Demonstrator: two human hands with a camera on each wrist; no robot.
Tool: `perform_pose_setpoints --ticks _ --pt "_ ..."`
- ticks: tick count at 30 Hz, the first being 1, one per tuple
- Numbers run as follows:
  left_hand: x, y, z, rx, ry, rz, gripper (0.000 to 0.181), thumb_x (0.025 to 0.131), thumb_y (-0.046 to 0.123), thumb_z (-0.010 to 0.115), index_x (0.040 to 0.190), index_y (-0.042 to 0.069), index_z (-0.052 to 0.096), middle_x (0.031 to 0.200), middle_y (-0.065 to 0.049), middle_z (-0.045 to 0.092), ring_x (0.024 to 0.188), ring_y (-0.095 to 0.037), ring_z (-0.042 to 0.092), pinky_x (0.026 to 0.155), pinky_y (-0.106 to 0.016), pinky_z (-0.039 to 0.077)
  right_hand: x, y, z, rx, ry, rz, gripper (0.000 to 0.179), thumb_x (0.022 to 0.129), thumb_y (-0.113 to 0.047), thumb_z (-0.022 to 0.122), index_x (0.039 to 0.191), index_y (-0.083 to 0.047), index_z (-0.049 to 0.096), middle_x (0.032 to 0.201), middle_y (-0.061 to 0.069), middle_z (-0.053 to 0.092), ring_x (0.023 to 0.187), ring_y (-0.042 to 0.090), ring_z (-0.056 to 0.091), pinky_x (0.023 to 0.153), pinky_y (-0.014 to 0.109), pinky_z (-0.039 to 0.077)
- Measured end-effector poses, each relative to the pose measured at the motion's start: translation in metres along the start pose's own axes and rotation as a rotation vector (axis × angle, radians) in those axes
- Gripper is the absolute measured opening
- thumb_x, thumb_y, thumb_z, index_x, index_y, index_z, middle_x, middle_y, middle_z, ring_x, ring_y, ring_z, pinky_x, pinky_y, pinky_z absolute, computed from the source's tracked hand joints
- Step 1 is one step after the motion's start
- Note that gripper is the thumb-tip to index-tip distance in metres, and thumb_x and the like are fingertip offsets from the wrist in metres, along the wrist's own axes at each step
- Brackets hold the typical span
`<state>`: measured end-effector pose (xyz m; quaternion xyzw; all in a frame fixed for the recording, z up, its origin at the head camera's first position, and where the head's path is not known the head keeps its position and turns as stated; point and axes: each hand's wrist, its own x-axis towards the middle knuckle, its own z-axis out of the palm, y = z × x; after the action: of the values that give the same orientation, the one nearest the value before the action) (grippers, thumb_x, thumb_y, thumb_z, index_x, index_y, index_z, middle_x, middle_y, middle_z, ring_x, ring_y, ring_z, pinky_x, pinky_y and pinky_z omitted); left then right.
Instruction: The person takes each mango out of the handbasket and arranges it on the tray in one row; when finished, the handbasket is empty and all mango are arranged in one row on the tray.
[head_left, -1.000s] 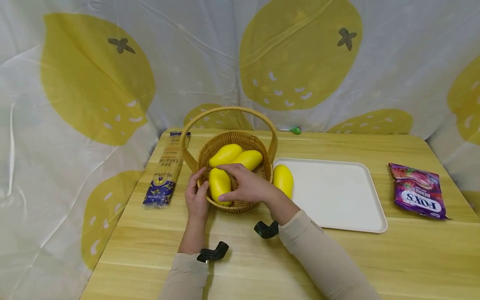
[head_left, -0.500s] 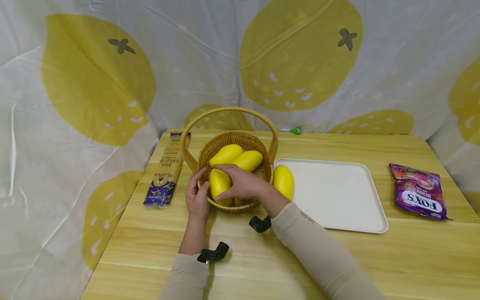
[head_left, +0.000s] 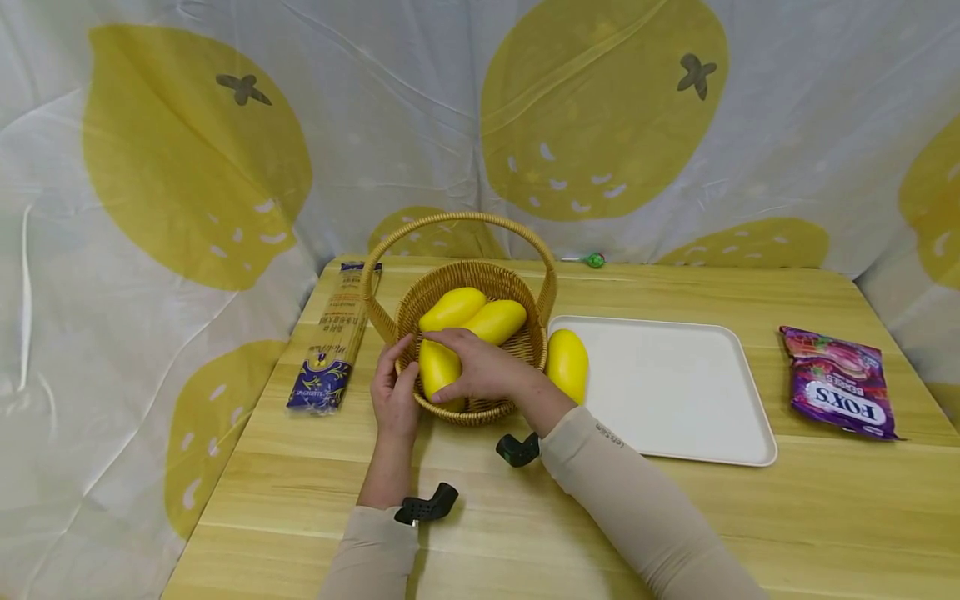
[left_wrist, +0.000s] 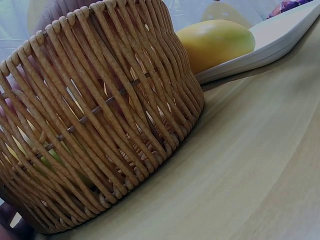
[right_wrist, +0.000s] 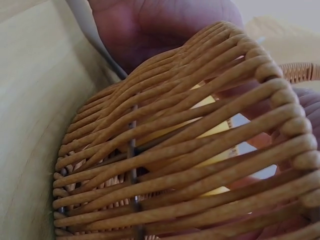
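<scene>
A round wicker basket with a tall arched handle stands on the table. My left hand holds its left side at the rim, seen also from outside in the right wrist view as a hand against the weave. Inside lie two yellow mangoes, one mango at the back left and another mango beside it. My right hand reaches over the front rim and grips a third mango, thumb on the near side and fingers on the far side. The right fingertips are partly hidden.
One more mango rests at the left edge of a white tray, right of the basket. A spaghetti packet lies left; a purple Fox's sweets bag lies far right. A green-headed lollipop is at the back edge.
My right hand has moved slightly left and drawn in around the front mango, and the right forearm has shifted left. My left hand and the basket have stayed put.
</scene>
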<state>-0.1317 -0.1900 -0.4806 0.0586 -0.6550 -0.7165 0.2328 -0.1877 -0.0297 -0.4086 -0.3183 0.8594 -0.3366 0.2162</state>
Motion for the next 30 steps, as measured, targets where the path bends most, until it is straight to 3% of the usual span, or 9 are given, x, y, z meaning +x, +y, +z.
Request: perform_pose_setpoints --ticks 2,4,8,14,30 --pt "-0.0004 0.0002 -0.0003 0.001 0.003 -0.001 0.039 0.094 -0.005 0.05 0.131 -0.005 0.063 0.129 0.015 0.066 0.155 -0.022 0.028 0.13 -0.045 0.016 0.0008 0.0002 0.0003 -0.005 -0.001 0.002 0.093 0.084 -0.036 0.084 0.161 -0.022 0.033 0.168 0.005 0.03 0.155 0.025 0.029 0.124 0.045 0.033" --pt "-0.0004 -0.0002 -0.0005 0.006 0.004 -0.006 0.039 0.095 -0.004 0.05 0.131 -0.004 0.063 0.134 0.007 0.066 0.156 -0.023 0.026 0.13 -0.045 0.015 0.0015 0.0007 0.0007 -0.011 -0.001 0.002 0.093 0.084 -0.036 0.084 0.161 -0.022 0.033 0.168 0.005 0.03 0.155 0.025 0.029 0.124 0.044 0.033" --pt "-0.0004 -0.0003 -0.0005 0.006 0.007 -0.008 0.039 0.095 -0.003 0.051 0.131 -0.005 0.063 0.137 0.002 0.065 0.157 -0.024 0.023 0.131 -0.045 0.013 0.0013 0.0005 0.0012 -0.019 0.004 -0.004 0.092 0.084 -0.036 0.084 0.16 -0.021 0.035 0.167 0.006 0.031 0.154 0.025 0.03 0.124 0.044 0.034" --pt "0.0001 -0.0004 0.0004 -0.012 0.001 0.001 0.039 0.095 -0.004 0.05 0.131 -0.007 0.062 0.13 0.013 0.066 0.156 -0.023 0.024 0.131 -0.045 0.014 0.0009 -0.0001 0.0021 -0.034 0.009 -0.001 0.089 0.084 -0.035 0.084 0.158 -0.019 0.038 0.166 0.008 0.032 0.153 0.026 0.033 0.123 0.044 0.035" --pt "0.0 -0.0014 0.0 -0.023 -0.002 -0.005 0.039 0.095 -0.004 0.05 0.132 -0.007 0.061 0.135 0.005 0.067 0.158 -0.023 0.02 0.131 -0.044 0.011 0.0023 0.0 0.0052 -0.049 0.014 0.008 0.087 0.084 -0.032 0.085 0.157 -0.018 0.04 0.166 0.011 0.031 0.15 0.029 0.037 0.122 0.046 0.036"
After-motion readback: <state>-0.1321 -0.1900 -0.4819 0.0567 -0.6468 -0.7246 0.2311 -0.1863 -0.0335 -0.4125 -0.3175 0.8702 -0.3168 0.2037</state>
